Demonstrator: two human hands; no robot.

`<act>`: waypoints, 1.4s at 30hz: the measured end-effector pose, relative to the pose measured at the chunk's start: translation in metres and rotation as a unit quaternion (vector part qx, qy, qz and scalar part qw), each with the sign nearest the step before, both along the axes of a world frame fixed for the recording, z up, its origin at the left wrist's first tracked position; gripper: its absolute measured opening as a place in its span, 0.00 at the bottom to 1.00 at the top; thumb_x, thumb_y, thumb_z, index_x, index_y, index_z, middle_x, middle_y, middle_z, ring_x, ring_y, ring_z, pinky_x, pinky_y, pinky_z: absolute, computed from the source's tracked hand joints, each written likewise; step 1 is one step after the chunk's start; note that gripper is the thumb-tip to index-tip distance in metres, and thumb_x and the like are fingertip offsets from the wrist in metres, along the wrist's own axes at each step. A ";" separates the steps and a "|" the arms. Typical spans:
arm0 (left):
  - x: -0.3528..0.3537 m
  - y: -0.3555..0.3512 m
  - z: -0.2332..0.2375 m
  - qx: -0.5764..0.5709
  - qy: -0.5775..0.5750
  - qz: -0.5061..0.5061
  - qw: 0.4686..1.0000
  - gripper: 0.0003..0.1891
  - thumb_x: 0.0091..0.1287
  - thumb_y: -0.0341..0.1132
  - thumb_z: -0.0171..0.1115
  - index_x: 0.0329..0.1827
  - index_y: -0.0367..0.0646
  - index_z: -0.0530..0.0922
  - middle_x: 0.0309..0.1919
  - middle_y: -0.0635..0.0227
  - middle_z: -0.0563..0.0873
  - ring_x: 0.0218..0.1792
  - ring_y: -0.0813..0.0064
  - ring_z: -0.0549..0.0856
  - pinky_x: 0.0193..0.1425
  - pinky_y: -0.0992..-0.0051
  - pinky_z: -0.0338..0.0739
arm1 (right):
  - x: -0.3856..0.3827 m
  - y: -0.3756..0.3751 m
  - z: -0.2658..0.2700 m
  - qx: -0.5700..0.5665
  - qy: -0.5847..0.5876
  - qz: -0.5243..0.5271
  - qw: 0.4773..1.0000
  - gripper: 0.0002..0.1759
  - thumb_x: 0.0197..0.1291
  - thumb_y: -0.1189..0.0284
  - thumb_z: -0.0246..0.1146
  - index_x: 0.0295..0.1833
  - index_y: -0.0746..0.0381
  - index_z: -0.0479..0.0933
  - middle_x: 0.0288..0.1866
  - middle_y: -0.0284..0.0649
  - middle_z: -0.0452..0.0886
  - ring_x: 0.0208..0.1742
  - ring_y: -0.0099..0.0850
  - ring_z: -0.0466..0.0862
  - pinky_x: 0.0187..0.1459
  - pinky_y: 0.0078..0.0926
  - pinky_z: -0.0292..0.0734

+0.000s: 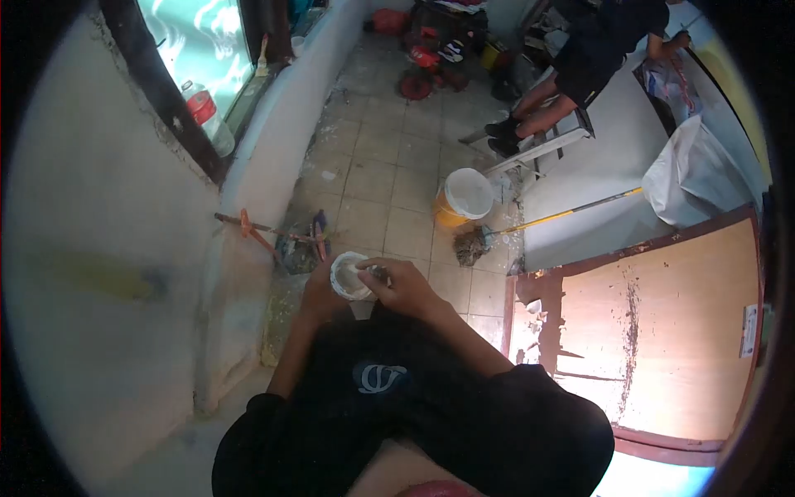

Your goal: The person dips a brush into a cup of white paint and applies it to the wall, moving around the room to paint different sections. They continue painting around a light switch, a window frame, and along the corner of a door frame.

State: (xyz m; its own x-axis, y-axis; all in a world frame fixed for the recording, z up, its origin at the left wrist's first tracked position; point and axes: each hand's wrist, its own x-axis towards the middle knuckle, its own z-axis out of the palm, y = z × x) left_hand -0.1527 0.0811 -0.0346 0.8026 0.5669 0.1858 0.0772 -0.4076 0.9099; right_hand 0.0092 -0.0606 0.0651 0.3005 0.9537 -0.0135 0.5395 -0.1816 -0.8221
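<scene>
My left hand [319, 291] is wrapped round the left side of a small white tub [338, 280], held in front of my chest. Whitish material [351, 276] shows inside the tub. Over the tub's right rim is my right hand [395, 283], its fingers bent together around something dark and small that I cannot make out. The tub's lower part is hidden from view.
Ahead on the tiled floor stand a yellow bucket [452, 207] and a mop [472, 246]. A person [592, 62] stands on a metal ladder [551, 149]. A peeling door [662, 331] is at the right, a low wall [286, 108] at the left.
</scene>
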 end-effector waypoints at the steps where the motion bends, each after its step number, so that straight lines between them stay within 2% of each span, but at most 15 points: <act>1: -0.001 0.002 -0.007 0.001 -0.009 -0.002 1.000 0.38 0.53 0.42 0.90 0.67 0.44 0.80 0.58 0.56 0.89 0.59 0.53 0.91 0.60 0.58 0.87 | 0.002 0.001 0.004 -0.015 0.025 -0.005 1.000 0.25 0.78 0.50 0.65 0.65 0.58 0.87 0.41 0.54 0.91 0.37 0.47 0.90 0.45 0.41 0.84; 5: -0.007 -0.002 0.011 0.000 0.032 0.047 0.998 0.34 0.55 0.41 0.87 0.66 0.46 0.82 0.58 0.57 0.91 0.59 0.52 0.90 0.61 0.58 0.85 | 0.022 0.026 0.021 -0.078 0.022 0.067 0.994 0.28 0.79 0.49 0.64 0.70 0.58 0.83 0.43 0.54 0.91 0.37 0.41 0.90 0.44 0.39 0.83; 7: -0.013 -0.004 0.004 0.006 0.036 0.082 0.996 0.38 0.52 0.42 0.91 0.66 0.43 0.81 0.57 0.59 0.90 0.57 0.55 0.92 0.59 0.61 0.88 | 0.052 0.054 0.023 -0.106 0.229 0.056 0.966 0.34 0.77 0.47 0.65 0.77 0.58 0.77 0.48 0.53 0.91 0.38 0.37 0.90 0.45 0.37 0.83; 9: -0.026 0.002 -0.003 0.055 0.025 0.091 0.994 0.37 0.53 0.41 0.90 0.66 0.43 0.81 0.57 0.59 0.91 0.57 0.56 0.92 0.60 0.61 0.87 | 0.101 0.119 0.005 -0.110 0.196 0.012 0.974 0.41 0.76 0.48 0.67 0.83 0.62 0.69 0.49 0.53 0.90 0.41 0.37 0.89 0.46 0.36 0.84; 11: -0.019 0.008 -0.017 0.138 -0.006 0.088 0.986 0.36 0.55 0.38 0.90 0.66 0.42 0.81 0.56 0.60 0.92 0.56 0.59 0.92 0.61 0.63 0.86 | 0.150 0.181 -0.006 -0.127 -0.050 0.021 0.990 0.52 0.67 0.50 0.76 0.83 0.72 0.63 0.51 0.58 0.88 0.47 0.42 0.89 0.54 0.39 0.85; 12: -0.023 0.003 -0.029 0.057 0.015 0.098 0.993 0.35 0.56 0.37 0.90 0.66 0.42 0.82 0.58 0.59 0.91 0.58 0.60 0.91 0.62 0.63 0.86 | 0.174 0.206 -0.036 -0.125 -0.004 0.006 0.992 0.54 0.69 0.53 0.74 0.89 0.62 0.54 0.56 0.55 0.87 0.50 0.44 0.88 0.54 0.44 0.87; 17: -0.035 -0.009 -0.006 -0.004 0.041 0.100 0.994 0.43 0.53 0.36 0.91 0.72 0.41 0.77 0.61 0.56 0.89 0.61 0.59 0.89 0.65 0.61 0.84 | 0.230 0.284 -0.037 -0.254 -0.057 -0.016 0.965 0.61 0.67 0.59 0.73 0.92 0.57 0.39 0.53 0.55 0.89 0.47 0.42 0.91 0.46 0.50 0.89; 20: -0.043 -0.011 -0.022 -0.042 0.018 0.132 0.990 0.44 0.51 0.36 0.92 0.72 0.40 0.77 0.63 0.55 0.88 0.62 0.58 0.89 0.67 0.60 0.84 | 0.208 0.280 0.020 -0.221 -0.047 -0.110 0.968 0.55 0.65 0.61 0.72 0.91 0.58 0.50 0.54 0.55 0.89 0.45 0.42 0.92 0.47 0.47 0.89; 22: -0.047 -0.011 -0.033 -0.065 0.006 0.149 0.987 0.45 0.50 0.37 0.93 0.72 0.40 0.77 0.63 0.55 0.88 0.63 0.57 0.88 0.67 0.59 0.84 | 0.202 0.275 0.017 -0.018 -0.127 -0.074 0.989 0.44 0.64 0.65 0.70 0.84 0.62 0.65 0.54 0.55 0.89 0.44 0.41 0.92 0.49 0.41 0.88; 24: -0.048 -0.014 -0.023 -0.024 0.048 0.147 0.988 0.46 0.49 0.38 0.93 0.72 0.40 0.76 0.62 0.55 0.88 0.63 0.56 0.88 0.67 0.58 0.84 | 0.167 0.237 0.003 0.064 0.016 0.025 0.998 0.32 0.66 0.69 0.66 0.75 0.65 0.75 0.55 0.54 0.87 0.47 0.38 0.90 0.48 0.37 0.87; 30: -0.040 -0.009 -0.017 -0.026 0.026 0.104 0.994 0.47 0.50 0.40 0.93 0.73 0.39 0.75 0.62 0.54 0.87 0.62 0.54 0.88 0.66 0.58 0.84 | 0.050 0.047 -0.029 0.013 0.186 0.127 0.974 0.36 0.68 0.64 0.72 0.80 0.55 0.74 0.44 0.37 0.86 0.41 0.29 0.84 0.50 0.33 0.82; 36: -0.006 0.000 0.003 0.074 0.050 -0.002 0.996 0.37 0.60 0.40 0.86 0.72 0.41 0.79 0.62 0.55 0.88 0.63 0.55 0.88 0.69 0.57 0.82 | 0.006 -0.016 -0.049 -0.037 0.103 -0.013 0.994 0.38 0.66 0.46 0.75 0.77 0.54 0.79 0.56 0.48 0.88 0.53 0.42 0.88 0.57 0.41 0.83; 38: 0.004 0.010 -0.013 0.070 0.027 -0.050 0.996 0.35 0.64 0.41 0.83 0.72 0.40 0.79 0.63 0.53 0.88 0.65 0.55 0.87 0.74 0.58 0.79 | 0.001 -0.015 -0.055 -0.049 0.063 -0.031 0.996 0.35 0.67 0.46 0.74 0.72 0.56 0.82 0.57 0.54 0.90 0.55 0.46 0.90 0.58 0.46 0.83; 39: 0.009 0.015 -0.021 0.067 0.016 -0.073 0.995 0.34 0.66 0.41 0.81 0.73 0.39 0.79 0.64 0.52 0.89 0.66 0.55 0.87 0.77 0.59 0.77 | -0.004 -0.013 -0.046 0.095 0.006 -0.023 0.995 0.29 0.70 0.50 0.72 0.66 0.59 0.85 0.54 0.55 0.91 0.54 0.49 0.92 0.57 0.47 0.84; 42: 0.015 0.009 0.008 0.154 -0.060 -0.030 0.986 0.37 0.59 0.40 0.86 0.70 0.40 0.79 0.64 0.55 0.88 0.65 0.54 0.88 0.71 0.57 0.82 | -0.015 -0.012 0.012 0.057 -0.009 -0.090 0.994 0.18 0.74 0.62 0.70 0.59 0.63 0.87 0.51 0.52 0.92 0.49 0.45 0.93 0.51 0.40 0.86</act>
State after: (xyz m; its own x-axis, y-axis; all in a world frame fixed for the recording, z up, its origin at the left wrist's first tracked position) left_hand -0.1376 0.0905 -0.0265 0.7944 0.4209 0.4378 -0.0559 -0.6671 0.7429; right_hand -0.0054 -0.0728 0.0772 0.4651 0.8797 0.0988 0.5220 -0.1824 -0.8332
